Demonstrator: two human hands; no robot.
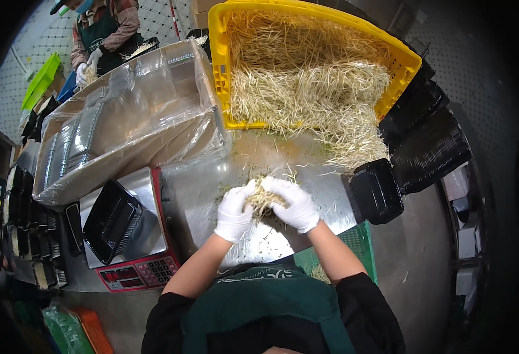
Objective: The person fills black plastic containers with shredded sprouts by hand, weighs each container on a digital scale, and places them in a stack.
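My left hand (235,212) and my right hand (296,205), both in white gloves, hold a small bunch of bean sprouts (261,201) between them over the steel table (197,199). Beyond them a yellow plastic crate (218,57) lies with its open side towards me, and a heap of sprouts (304,93) spills from it onto the table. An empty black plastic tray (113,221) rests tilted on the red digital scale (160,265) to the left. Bits of sprout and green hulls are scattered around my hands.
A lined cardboard box (153,141) of clear plastic lids stands at the left. Stacked black trays (377,190) are at the right. A green basket (368,248) sits below the table edge. Filled trays (33,239) are stacked far left. A co-worker (104,40) handles sprouts beyond the box.
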